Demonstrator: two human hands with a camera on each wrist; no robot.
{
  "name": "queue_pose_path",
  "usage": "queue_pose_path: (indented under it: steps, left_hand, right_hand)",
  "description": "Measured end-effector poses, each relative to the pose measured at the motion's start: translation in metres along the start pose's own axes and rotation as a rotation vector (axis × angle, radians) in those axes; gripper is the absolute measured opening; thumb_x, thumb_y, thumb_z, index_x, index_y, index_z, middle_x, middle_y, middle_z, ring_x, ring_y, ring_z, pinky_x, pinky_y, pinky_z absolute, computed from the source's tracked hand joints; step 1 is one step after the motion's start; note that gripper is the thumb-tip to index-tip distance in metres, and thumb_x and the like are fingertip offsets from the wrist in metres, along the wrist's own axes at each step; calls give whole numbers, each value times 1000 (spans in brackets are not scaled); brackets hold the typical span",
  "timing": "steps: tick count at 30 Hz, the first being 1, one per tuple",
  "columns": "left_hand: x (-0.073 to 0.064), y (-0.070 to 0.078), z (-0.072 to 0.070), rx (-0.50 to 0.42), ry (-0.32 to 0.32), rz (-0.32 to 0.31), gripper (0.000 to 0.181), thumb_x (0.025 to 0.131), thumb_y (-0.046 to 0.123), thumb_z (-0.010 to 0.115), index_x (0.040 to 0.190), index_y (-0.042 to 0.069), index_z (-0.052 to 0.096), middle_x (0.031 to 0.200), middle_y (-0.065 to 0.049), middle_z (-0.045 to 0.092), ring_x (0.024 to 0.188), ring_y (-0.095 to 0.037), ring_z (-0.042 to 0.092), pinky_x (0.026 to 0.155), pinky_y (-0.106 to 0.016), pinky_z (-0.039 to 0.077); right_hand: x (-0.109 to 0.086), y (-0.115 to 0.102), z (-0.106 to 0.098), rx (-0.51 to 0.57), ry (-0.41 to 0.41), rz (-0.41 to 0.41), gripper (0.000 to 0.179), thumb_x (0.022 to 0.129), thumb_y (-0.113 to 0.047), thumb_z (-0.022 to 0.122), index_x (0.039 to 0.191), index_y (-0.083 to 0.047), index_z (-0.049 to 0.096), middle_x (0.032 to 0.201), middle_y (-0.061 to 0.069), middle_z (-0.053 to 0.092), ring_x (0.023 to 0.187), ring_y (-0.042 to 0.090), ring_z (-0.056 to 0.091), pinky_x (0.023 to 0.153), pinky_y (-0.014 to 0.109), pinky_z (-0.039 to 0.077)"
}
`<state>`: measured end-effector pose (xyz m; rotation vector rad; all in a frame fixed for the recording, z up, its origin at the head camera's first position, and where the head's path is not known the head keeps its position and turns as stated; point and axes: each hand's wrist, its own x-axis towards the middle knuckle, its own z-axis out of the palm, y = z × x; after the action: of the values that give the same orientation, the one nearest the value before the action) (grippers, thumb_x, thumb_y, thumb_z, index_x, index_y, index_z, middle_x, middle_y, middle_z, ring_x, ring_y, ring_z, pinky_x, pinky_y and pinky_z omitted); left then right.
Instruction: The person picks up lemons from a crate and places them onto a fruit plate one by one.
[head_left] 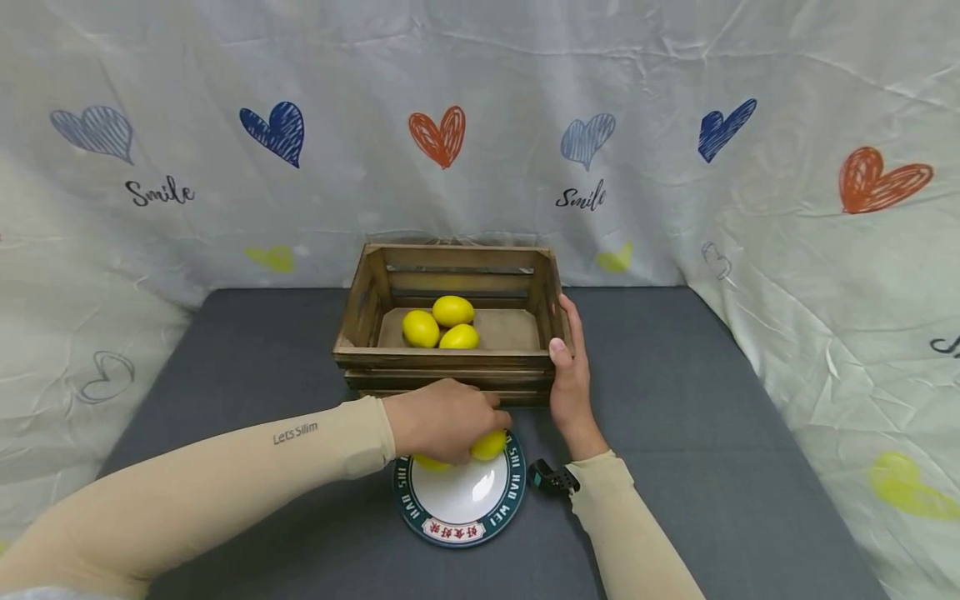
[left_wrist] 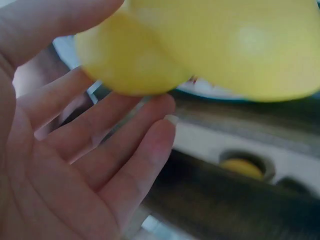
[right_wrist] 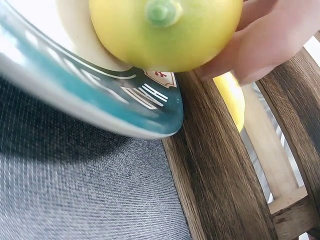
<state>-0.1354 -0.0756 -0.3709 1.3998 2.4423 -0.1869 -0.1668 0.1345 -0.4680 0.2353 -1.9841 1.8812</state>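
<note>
My left hand (head_left: 446, 421) reaches over the near side of the wooden crate to a white plate (head_left: 457, 500) with a dark green lettered rim. Its thumb and fingers close around a yellow lemon (head_left: 489, 447) over the plate. A second lemon (head_left: 431, 463) lies partly hidden under that hand and looms large in the left wrist view. Green shows at the tip of the near lemon (right_wrist: 165, 35) in the right wrist view, with fingers behind it. My right hand (head_left: 573, 387) grips the right front corner of the crate (head_left: 450, 362), thumb at the rim and fingers along the side.
Three lemons (head_left: 453, 311) sit together on the crate's floor. Dark grey cloth (head_left: 675, 467) covers the table. Behind stands a pale curtain (head_left: 495, 75) printed with hearts. A black band (head_left: 553, 477) is on the right wrist.
</note>
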Motion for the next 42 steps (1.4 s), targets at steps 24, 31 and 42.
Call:
queue_pose_path:
  steps: [24, 31, 42]
  left_hand:
    - [-29, -38, -109, -211, 173, 33, 51, 100, 37, 77, 148, 24, 67, 137, 3, 74, 120, -15, 71, 105, -39, 60]
    - [-12, -78, -107, -237, 198, -49, 48, 102, 36, 73, 146, 19, 68, 141, -1, 73, 125, -21, 71, 109, -43, 58]
    - [18, -134, -84, -193, 49, -197, 52, 103, 28, 72, 152, 12, 63, 153, -9, 65, 139, -29, 64, 117, -49, 52]
  right_hand:
    - [-5, -3, -20, 66, 39, 26, 70, 100, -36, 45, 169, -36, 35, 175, -10, 34, 160, 26, 33, 129, 62, 17]
    - [-7, 0, -14, 56, 27, 26, 70, 99, -35, 45, 169, -35, 36, 175, -11, 33, 160, 22, 30, 129, 64, 13]
    - [-4, 0, 1, 9, -6, 14, 71, 99, -40, 44, 169, -38, 33, 180, -7, 23, 165, 21, 18, 129, 71, 8]
